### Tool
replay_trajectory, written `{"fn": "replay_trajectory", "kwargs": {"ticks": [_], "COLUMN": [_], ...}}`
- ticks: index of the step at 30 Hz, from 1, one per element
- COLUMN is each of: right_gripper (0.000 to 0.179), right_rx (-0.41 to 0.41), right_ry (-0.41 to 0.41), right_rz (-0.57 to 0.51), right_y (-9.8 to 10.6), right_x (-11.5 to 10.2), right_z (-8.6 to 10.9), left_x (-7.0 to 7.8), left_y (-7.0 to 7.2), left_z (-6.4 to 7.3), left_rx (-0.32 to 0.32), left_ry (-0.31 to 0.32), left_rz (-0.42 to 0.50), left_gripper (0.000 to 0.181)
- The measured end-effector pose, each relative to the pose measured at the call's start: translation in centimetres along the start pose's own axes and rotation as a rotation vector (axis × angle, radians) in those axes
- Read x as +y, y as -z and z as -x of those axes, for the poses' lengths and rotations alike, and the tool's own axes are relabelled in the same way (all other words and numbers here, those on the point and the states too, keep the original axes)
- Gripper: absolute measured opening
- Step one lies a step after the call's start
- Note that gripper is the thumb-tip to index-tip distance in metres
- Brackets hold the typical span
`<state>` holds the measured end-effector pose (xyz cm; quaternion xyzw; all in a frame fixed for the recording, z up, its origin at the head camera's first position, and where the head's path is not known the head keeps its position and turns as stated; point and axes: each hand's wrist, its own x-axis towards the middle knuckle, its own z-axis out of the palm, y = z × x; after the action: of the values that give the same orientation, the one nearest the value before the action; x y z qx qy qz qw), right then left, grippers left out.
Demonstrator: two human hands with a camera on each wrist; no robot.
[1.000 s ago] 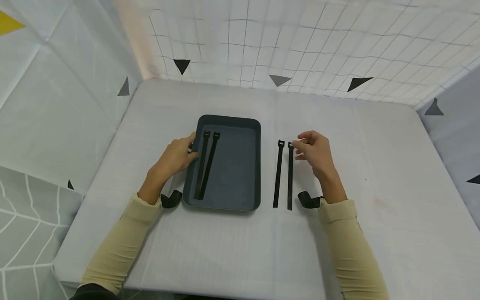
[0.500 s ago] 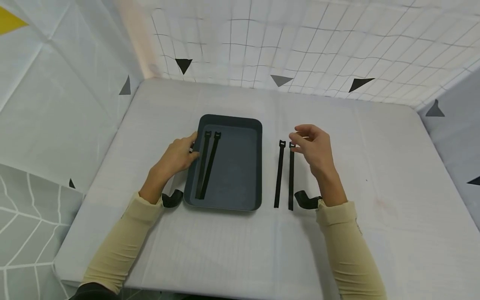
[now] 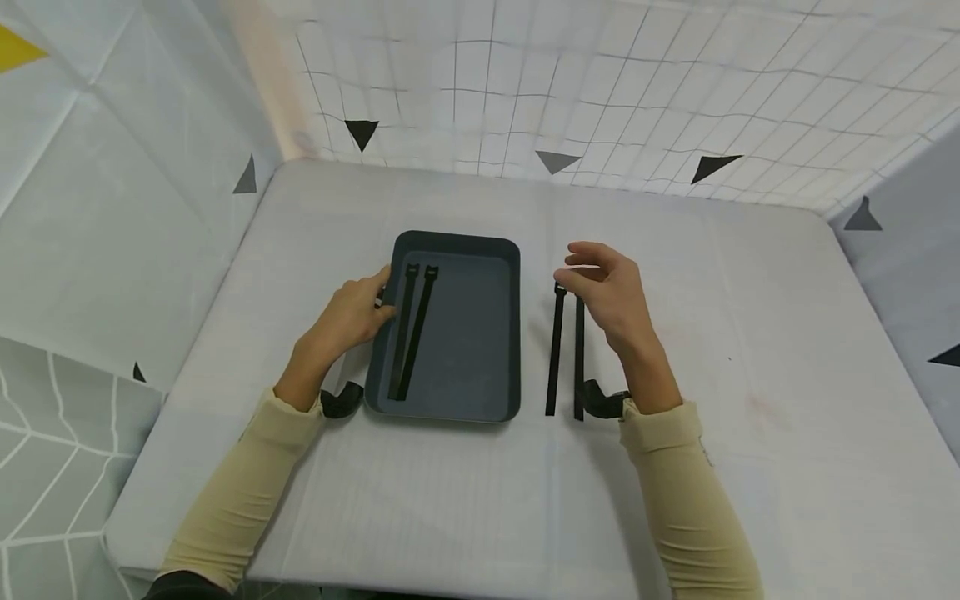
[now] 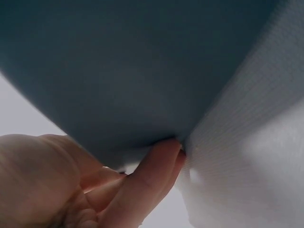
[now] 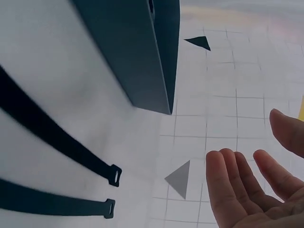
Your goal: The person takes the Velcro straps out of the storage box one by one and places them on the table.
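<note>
A dark grey rectangular tray [image 3: 480, 342] sits on the white table. My left hand [image 3: 348, 310] holds its left side, with the thumb at the rim and the fingers [image 4: 149, 178] against the outer wall. Inside the tray lie two black cable straps with slotted heads, a left strap [image 3: 402, 333] and a right strap [image 3: 418, 337]. Two more lie on the table to the tray's right: a nearer strap [image 3: 555, 358] and a farther strap [image 3: 580, 350]. My right hand [image 3: 609, 292] hovers over their slotted ends, fingers apart and holding nothing; it hides the farther strap's head in the head view.
A white cloth [image 3: 450, 500] covers the table. White sheeting with a grid [image 3: 525, 92] and dark triangles hangs behind it. A black curved piece [image 3: 342, 400] is on the left wrist, and a similar black piece [image 3: 603, 402] is on the right wrist.
My right hand has drifted left, from beside the farther strap's head to over the nearer strap's head. The left hand, tray and straps stay where they were.
</note>
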<state>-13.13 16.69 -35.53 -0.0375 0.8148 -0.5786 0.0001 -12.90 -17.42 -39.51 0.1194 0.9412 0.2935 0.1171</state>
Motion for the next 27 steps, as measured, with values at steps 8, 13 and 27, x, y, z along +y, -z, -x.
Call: {"fn": "replay_trajectory", "kwargs": {"ticks": [8, 13, 27], "right_gripper": [0.049, 0.048, 0.048], "right_rx": [-0.012, -0.004, -0.023], "right_ry": [0.032, 0.046, 0.037], "right_rz": [-0.042, -0.058, -0.055], "right_y": [-0.9, -1.4, -3.6], "right_x": [-0.8, -1.1, -1.7], "right_z": [0.0, -0.1, -0.3], "left_x": [0.1, 0.3, 0.4], "left_y": [0.1, 0.1, 0.0], "left_z": [0.0, -0.2, 0.2], "left_rx": [-0.005, -0.008, -0.006], "left_ry": [-0.004, -0.003, -0.009], "left_rz": [-0.006, -0.006, -0.001], "left_gripper": [0.068, 0.070, 0.068]}}
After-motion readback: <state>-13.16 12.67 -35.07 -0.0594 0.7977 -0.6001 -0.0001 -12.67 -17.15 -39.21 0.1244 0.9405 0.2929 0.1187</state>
